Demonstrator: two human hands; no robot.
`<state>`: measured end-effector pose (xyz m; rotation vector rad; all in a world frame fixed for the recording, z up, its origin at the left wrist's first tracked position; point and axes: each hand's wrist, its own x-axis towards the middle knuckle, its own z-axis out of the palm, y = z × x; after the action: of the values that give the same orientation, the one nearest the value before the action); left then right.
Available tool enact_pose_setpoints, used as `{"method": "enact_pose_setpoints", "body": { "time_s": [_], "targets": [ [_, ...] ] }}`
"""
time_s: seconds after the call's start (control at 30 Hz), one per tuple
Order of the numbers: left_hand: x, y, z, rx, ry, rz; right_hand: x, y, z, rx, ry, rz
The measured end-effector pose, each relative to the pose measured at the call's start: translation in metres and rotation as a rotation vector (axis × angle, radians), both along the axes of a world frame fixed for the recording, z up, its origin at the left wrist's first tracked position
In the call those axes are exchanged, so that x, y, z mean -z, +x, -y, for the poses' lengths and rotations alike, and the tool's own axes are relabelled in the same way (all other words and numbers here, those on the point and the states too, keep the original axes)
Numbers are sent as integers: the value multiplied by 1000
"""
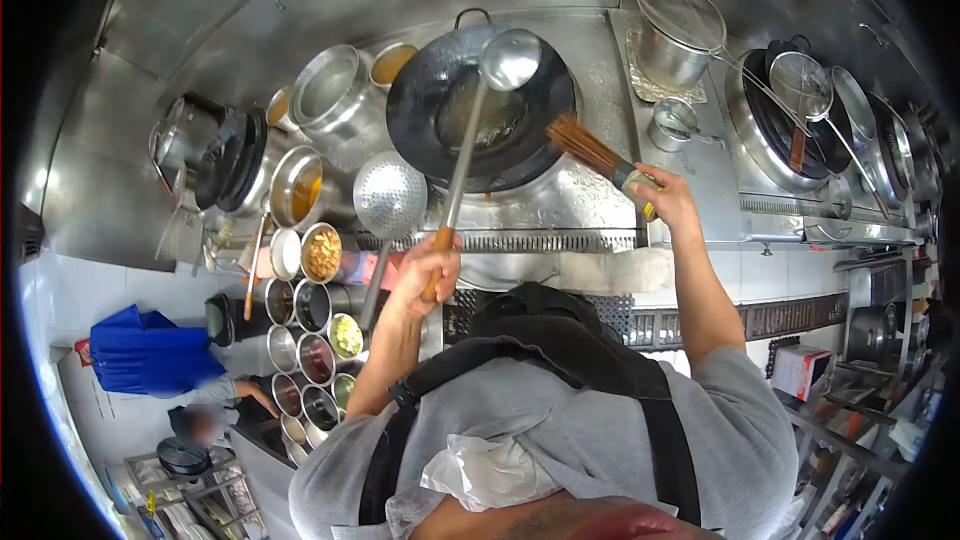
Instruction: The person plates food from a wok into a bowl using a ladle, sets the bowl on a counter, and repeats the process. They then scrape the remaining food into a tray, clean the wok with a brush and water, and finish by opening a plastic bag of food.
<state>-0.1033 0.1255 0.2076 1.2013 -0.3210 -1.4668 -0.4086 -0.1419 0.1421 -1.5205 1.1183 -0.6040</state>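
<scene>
My left hand (425, 275) is closed round the wooden handle of a long metal ladle (510, 60), whose bowl hangs over the upper part of a black wok (415, 105). Some liquid shows in the bottom of the wok. To the right of the wok, my right hand (668, 198) grips a bamboo brush (590, 147) by its bound end, bristles pointing up and left toward the wok's edge. A perforated skimmer (390, 195) lies left of the ladle's handle, close to my left hand.
Metal pots and a pan of orange liquid (298, 190) stand on the left, above bowls of ingredients (321, 253). A strainer-topped pot (675, 60) and a small pot (672, 125) are on the right. Another person (215, 405) is at lower left.
</scene>
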Motion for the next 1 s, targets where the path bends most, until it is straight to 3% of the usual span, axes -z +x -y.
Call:
{"method": "enact_pose_setpoints", "body": {
  "time_s": [0.1,0.27,0.33,0.37,0.47,0.53,0.63,0.7,0.73,0.87,0.93,1.0],
  "targets": [
    [7,-7,15,-82,90,264,17,-17,-7,71,-13,35],
    [20,-4,29,-137,164,230,11,5,-8,127,-132,-9],
    [30,-1,26,-166,129,-237,-15,30,-11,113,-152,-28],
    [20,-4,24,-136,102,-350,-26,44,-14,111,-167,-47],
    [4,0,16,-58,18,-593,-36,92,-3,57,-347,-101],
    [-19,1,10,-84,12,-593,-28,130,11,-8,-414,-123],
    [-36,16,1,-90,-85,-695,-14,191,28,-250,-610,-235],
    [-36,33,-6,-106,-104,-731,4,230,47,-709,-843,-702],
    [-35,41,-10,-110,-121,-754,-1,245,61,-754,-821,-801],
    [-26,68,-16,-133,-201,-824,-26,259,68,-647,-1005,-734],
    [-30,76,-16,-143,-185,-832,-39,237,51,-330,-911,-620],
    [-28,81,-13,-90,-150,-711,-16,196,56,-218,-892,-417]
  ]
}}
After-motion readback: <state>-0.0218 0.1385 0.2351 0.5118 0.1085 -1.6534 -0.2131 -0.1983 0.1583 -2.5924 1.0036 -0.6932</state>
